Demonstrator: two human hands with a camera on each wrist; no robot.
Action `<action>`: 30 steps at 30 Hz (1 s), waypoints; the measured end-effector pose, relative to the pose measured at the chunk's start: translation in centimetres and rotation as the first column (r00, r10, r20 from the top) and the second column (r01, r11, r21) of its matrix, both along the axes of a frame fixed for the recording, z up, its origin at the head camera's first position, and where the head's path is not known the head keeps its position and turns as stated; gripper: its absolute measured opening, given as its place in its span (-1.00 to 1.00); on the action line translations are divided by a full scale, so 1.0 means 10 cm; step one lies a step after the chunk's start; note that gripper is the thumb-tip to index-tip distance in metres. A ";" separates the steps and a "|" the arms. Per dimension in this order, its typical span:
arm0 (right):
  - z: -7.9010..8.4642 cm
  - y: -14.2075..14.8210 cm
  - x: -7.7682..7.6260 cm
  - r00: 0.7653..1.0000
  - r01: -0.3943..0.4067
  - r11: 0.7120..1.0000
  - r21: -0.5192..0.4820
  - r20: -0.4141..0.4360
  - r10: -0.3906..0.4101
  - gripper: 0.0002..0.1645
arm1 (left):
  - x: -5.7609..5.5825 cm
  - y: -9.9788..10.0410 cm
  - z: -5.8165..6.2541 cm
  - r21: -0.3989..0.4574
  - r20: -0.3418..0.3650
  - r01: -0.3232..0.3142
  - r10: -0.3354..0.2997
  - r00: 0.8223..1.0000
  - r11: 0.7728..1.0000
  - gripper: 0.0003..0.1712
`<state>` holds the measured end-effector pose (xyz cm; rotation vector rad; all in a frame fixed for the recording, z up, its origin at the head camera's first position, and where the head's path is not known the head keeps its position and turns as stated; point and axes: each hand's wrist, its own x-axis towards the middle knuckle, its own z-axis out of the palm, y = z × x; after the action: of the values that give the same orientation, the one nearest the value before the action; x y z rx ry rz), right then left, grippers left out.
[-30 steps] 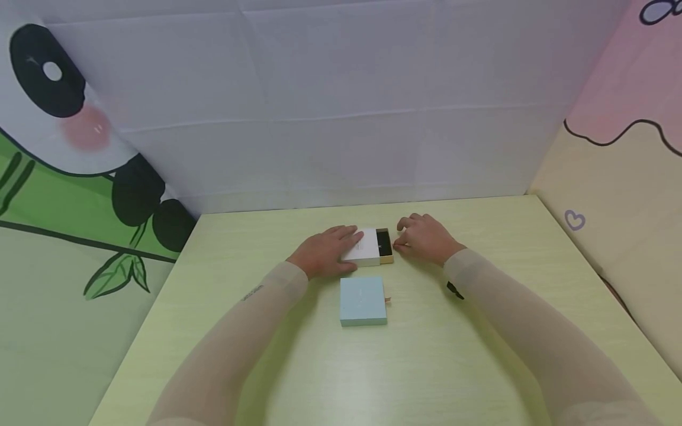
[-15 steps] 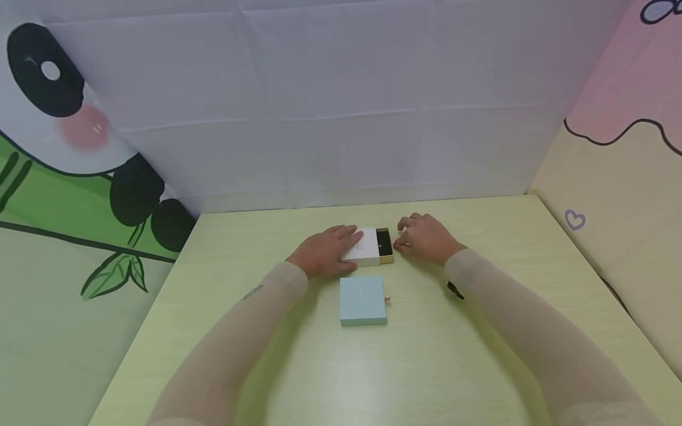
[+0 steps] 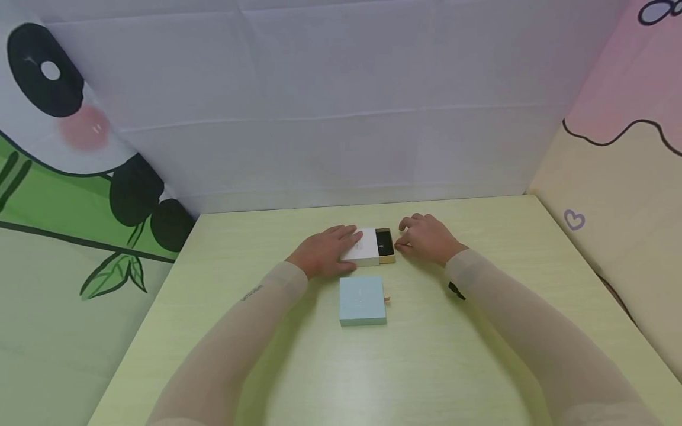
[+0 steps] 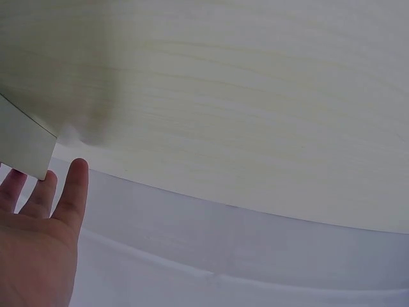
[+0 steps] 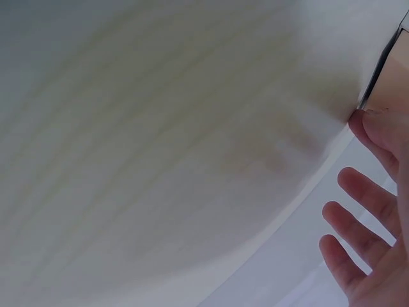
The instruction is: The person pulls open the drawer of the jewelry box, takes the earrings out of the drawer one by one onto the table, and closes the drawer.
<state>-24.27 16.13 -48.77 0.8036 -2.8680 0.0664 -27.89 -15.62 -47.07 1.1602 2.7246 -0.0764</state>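
Note:
A white drawer box (image 3: 367, 251) lies on the table, its tan-edged inner drawer (image 3: 387, 259) with a black inside partly out at the right. My left hand (image 3: 325, 253) rests on the sleeve's left part, fingers stretched over the top and thumb along the near side. In the left wrist view, straight fingers (image 4: 75, 192) show beyond the box's corner (image 4: 25, 142). At the drawer's outer end, my right hand (image 3: 426, 239) pinches with thumb and index finger; what lies between the tips is hidden. Its other fingers (image 5: 361, 224) are loosely bent and apart.
Just in front of the white box lies a light blue box (image 3: 362, 300) with a small orange-pink tab (image 3: 388, 299) on its right side. A pale cloth wall (image 3: 341, 160) rises behind the table (image 3: 479, 225), with printed cloths on both sides.
The right hand has shifted very slightly right, and the inner drawer shows a little more. The left hand and the blue box stay in place.

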 end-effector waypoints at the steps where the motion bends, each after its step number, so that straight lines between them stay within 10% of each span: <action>1: 0.00 0.00 0.00 1.000 0.002 1.000 0.001 0.000 -0.002 -0.84 | 0.00 0.00 0.00 0.001 -0.001 0.002 -0.002 1.000 1.000 0.06; 30: -0.02 0.05 -0.01 1.000 0.018 1.000 0.009 -0.004 -0.017 -0.79 | 0.03 -0.01 0.02 0.008 -0.006 0.012 -0.012 1.000 1.000 0.05</action>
<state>-24.33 16.66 -48.92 0.7792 -2.8730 0.0500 -27.62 -15.73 -46.82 1.1800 2.7266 -0.0704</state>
